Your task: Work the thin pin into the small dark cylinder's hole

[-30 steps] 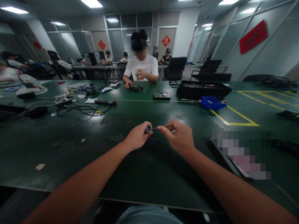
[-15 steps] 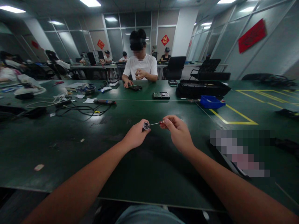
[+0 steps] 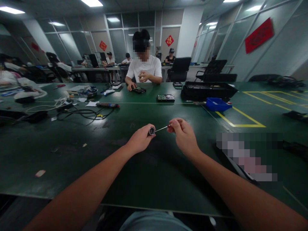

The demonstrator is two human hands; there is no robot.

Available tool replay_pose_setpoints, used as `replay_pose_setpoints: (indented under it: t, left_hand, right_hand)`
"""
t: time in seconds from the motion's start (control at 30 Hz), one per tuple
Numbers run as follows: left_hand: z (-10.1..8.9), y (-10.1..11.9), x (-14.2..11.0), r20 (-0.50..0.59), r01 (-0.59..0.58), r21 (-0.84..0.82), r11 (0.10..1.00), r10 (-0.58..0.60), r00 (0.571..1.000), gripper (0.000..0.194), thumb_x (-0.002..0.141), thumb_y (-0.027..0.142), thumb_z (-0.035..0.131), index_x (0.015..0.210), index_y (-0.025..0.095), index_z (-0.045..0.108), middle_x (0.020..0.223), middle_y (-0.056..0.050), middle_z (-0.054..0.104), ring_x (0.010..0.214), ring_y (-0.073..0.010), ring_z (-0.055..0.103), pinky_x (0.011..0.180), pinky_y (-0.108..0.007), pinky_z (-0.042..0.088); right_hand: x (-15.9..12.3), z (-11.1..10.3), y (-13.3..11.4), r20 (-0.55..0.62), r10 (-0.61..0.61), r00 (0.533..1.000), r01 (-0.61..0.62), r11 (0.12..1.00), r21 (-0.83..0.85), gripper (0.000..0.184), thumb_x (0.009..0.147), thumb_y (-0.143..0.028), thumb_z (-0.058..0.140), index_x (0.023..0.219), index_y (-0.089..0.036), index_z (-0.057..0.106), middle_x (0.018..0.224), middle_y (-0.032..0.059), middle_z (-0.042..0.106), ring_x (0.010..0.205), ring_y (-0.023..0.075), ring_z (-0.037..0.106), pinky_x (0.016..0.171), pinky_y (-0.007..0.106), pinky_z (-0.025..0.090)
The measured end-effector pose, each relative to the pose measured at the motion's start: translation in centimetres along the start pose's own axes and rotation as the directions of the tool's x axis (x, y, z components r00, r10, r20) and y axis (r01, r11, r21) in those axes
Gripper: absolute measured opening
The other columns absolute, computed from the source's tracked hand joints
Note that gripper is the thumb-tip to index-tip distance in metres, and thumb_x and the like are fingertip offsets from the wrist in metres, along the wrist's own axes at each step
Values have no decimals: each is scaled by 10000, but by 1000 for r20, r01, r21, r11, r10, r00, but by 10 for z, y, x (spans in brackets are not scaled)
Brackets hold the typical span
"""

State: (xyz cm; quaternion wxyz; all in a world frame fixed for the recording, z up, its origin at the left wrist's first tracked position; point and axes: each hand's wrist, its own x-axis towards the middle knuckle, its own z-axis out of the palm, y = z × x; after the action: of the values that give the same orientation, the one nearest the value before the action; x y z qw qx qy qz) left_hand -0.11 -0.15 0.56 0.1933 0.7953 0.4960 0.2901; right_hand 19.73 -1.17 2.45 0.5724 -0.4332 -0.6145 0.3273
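Observation:
Over the middle of the green table, my left hand (image 3: pixel 141 138) is closed around a small dark cylindrical part (image 3: pixel 151 131). Its round open end, with a pale rim, faces right and toward me. My right hand (image 3: pixel 182 133) pinches the reddish handle of a thin screwdriver (image 3: pixel 160 129). The metal shaft slants down to the left, and its tip is at the mouth of the cylinder. Whether the tip touches anything inside cannot be made out. Most of the cylinder's body is hidden by my left fingers.
Across the green table (image 3: pixel 115 183) a person (image 3: pixel 145 69) in a white shirt handles a hard drive (image 3: pixel 139 90). Another drive (image 3: pixel 166 98), a black tray (image 3: pixel 209 91) and a blue bin (image 3: pixel 218 104) lie ahead. Cables (image 3: pixel 84 112) spread at left; a pixelated item (image 3: pixel 247 157) lies right.
My right hand has lifted slightly, so the screwdriver slants more steeply. The cylinder's open end has turned a little in my left hand.

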Motion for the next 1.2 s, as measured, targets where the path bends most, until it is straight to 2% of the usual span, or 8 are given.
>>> replay_pose_setpoints:
  t: [0.13,0.37,0.53,0.67,0.83,0.97,1.07,1.2]
  left_hand:
    - [1,-1,0,-9,-11,-34,999,11,1000,144,885,206,601,1021,235,563,963,-11,662,859,-178,608,733,-293,417]
    - [1,-3,0,-38,-16,-17,1000,15,999,142,887,230,607,1021,239,564,961,-11,658,847,-178,599,716,-293,402]
    - [1,-2,1,-56,17,-22,1000,-18,998,153,883,233,615,1029,233,568,959,-14,660,852,-179,603,721,-293,411]
    - [0,-1,0,-41,-19,-29,999,18,999,140,889,219,604,1025,230,575,990,-19,663,881,-179,606,744,-293,414]
    - [-1,-4,0,-58,4,5,1000,-3,998,143,878,219,615,1017,230,584,983,-20,660,876,-183,601,737,-300,410]
    - [-2,-6,1,-74,22,-8,1000,-22,997,146,873,217,620,1014,227,581,960,-15,665,858,-180,603,728,-296,414]
    - [-1,-5,1,-75,33,-23,999,-35,997,155,872,211,623,1020,227,583,959,-12,670,859,-175,607,736,-292,422]
    - [-1,-3,1,-73,18,-32,999,-20,997,156,864,210,637,1012,225,590,963,-9,674,864,-169,608,741,-287,424]
  right_hand:
    - [-6,2,-8,70,-72,995,83,984,-159,250,973,-419,500,959,-195,611,825,49,696,762,184,686,714,330,520]
    - [-14,2,-13,147,-153,977,191,936,-296,184,985,-369,496,1006,-218,599,867,40,727,819,196,725,739,328,519]
    - [-13,1,-12,91,-176,980,194,944,-267,191,991,-368,483,1013,-216,597,862,40,726,797,188,727,725,319,527]
    - [-13,2,-14,159,-148,976,190,938,-292,180,981,-355,498,1012,-213,605,870,46,735,817,194,728,737,324,527]
    - [-14,1,-18,221,-125,967,195,923,-333,195,970,-352,514,1066,-211,608,899,60,743,845,210,719,736,336,523]
    - [-15,0,-15,269,-133,954,208,939,-274,195,973,-345,509,1082,-217,608,945,67,740,892,213,710,769,350,527]
    - [-14,1,-14,248,-129,960,187,956,-226,183,983,-338,490,1079,-220,593,952,65,740,908,211,713,785,358,533]
    - [-14,2,-15,201,-142,969,196,939,-283,153,986,-321,478,1058,-222,570,946,68,738,917,220,718,801,368,524]
